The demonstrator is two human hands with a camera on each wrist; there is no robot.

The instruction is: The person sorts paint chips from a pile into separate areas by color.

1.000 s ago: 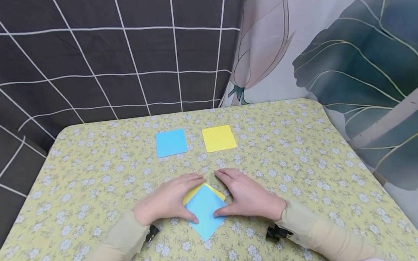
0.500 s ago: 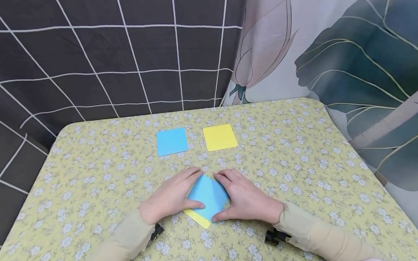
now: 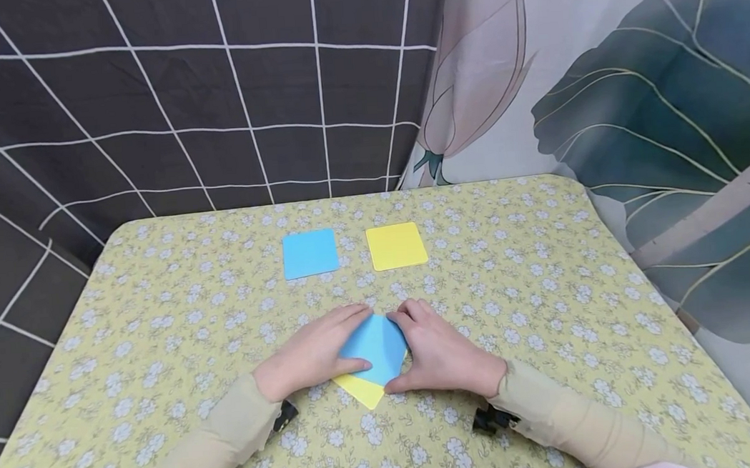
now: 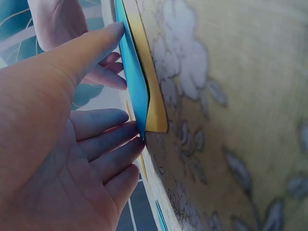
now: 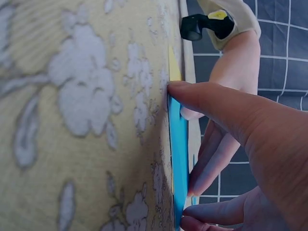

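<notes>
A square blue card [image 3: 374,348] lies over a yellow card [image 3: 365,392], whose near corner sticks out toward the person. My left hand [image 3: 314,351] holds the blue card from the left, thumb on its upper face and fingertips at its far left edge. From the right, my right hand [image 3: 443,351] grips the same card between thumb and fingers along its edge. Side-on in the left wrist view, the blue card [image 4: 136,82] is slightly apart from the yellow card [image 4: 156,108] beneath. The right wrist view shows my right thumb at one corner of the blue card [image 5: 178,144].
Farther back on the flowered tablecloth [image 3: 512,268] lie another blue card [image 3: 309,254] and another yellow card [image 3: 396,246], side by side and apart. A dark grid-patterned cloth [image 3: 263,90] hangs behind the table, and a leaf-printed curtain [image 3: 639,125] on the right.
The blue card has turned and shifted away from the person over the yellow one. Yellow showed at the far side before and now shows at the near side. Both hands stay around the cards.
</notes>
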